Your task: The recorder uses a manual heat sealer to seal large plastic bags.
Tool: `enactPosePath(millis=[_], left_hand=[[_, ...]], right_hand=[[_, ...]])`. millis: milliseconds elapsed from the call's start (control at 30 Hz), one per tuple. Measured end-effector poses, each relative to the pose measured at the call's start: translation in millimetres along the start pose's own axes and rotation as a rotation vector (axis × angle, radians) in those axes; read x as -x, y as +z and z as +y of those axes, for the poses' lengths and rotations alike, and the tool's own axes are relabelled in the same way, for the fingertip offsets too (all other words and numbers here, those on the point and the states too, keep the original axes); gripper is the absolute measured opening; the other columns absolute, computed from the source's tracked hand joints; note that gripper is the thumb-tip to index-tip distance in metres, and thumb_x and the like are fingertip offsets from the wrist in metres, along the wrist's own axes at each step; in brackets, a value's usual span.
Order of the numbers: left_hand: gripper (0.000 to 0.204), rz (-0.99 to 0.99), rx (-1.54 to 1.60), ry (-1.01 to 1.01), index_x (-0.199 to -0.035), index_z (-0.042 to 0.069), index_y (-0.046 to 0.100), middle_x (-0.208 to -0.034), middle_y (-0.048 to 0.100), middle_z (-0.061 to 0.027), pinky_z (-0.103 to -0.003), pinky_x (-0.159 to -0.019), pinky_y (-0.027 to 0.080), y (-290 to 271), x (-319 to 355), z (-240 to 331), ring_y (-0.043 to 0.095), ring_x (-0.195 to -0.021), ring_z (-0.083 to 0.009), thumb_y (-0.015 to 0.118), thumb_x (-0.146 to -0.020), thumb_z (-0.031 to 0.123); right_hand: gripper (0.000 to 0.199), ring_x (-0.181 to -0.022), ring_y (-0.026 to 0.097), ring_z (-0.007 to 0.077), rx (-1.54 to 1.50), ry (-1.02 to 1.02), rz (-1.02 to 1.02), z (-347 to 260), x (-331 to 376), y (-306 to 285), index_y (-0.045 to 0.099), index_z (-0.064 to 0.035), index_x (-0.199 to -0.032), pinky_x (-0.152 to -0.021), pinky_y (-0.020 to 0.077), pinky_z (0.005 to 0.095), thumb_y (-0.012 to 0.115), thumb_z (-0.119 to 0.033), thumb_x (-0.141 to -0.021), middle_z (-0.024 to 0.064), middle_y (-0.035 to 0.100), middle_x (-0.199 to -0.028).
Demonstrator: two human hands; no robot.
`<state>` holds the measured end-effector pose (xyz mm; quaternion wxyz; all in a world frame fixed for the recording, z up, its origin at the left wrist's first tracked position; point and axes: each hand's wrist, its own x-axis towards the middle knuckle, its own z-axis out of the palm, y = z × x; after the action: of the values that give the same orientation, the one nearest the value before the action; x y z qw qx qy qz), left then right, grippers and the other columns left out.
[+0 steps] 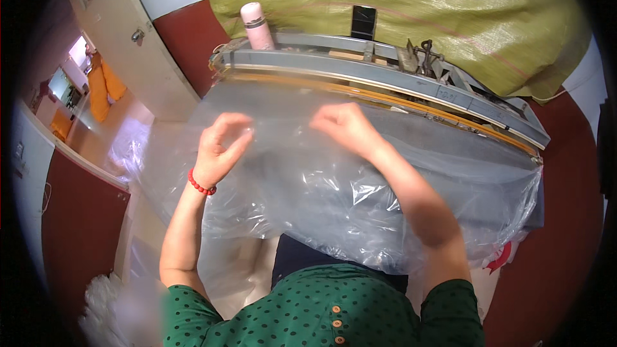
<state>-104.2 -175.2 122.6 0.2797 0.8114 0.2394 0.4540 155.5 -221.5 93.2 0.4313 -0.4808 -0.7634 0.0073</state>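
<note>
A large clear plastic sheet point(302, 202) is spread in wrinkles over the table in front of me and hangs down its near side. My left hand point(222, 148), with a red bead bracelet point(201, 183) at the wrist, hovers over the sheet's left part. Its fingers are curved and the thumb stands apart from them. Across from it, my right hand point(344, 127) has its fingers drawn together in a pinch. Motion blurs those fingertips, and whatever is between them cannot be made out. A gap separates the two hands.
Behind the sheet runs a long grey metal bar frame point(385, 74) with an orange strip point(398, 99). On it stand a pink bottle point(257, 26) and a metal clamp point(425, 58). A dark phone-like rectangle point(364, 22) rests against yellow-green woven sheeting point(450, 0). An open door point(138, 45) is at left.
</note>
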Motion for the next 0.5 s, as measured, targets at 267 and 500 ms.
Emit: enactPosePath(millis=[267, 500], left_hand=[[0.012, -0.9, -0.054, -0.536, -0.081, 0.003, 0.059, -0.066, 0.057, -0.0034, -0.025, -0.06, 0.043, -28, 96, -80, 0.052, -0.063, -0.0091, 0.055, -0.082, 0.014], [0.021, -0.975, -0.379, -0.669, -0.086, 0.007, 0.061, -0.075, 0.061, -0.0087, -0.034, -0.069, 0.045, -119, 109, -217, 0.057, -0.071, -0.0205, 0.067, -0.068, 0.016]], right_hand=[[0.015, -0.059, 0.049, 0.0087, 0.107, 0.887, 0.298, 106, 157, -125, 0.063, -0.003, -0.071, -0.057, 0.0407, 0.0235, 0.065, -0.018, -0.07, 0.0012, 0.058, -0.062], [0.029, -0.07, 0.055, 0.0139, 0.82, 1.207, 0.972, 123, 501, -406, 0.065, -0.0012, -0.082, -0.068, 0.0432, 0.0287, 0.063, -0.03, -0.075, 0.0077, 0.064, -0.075]])
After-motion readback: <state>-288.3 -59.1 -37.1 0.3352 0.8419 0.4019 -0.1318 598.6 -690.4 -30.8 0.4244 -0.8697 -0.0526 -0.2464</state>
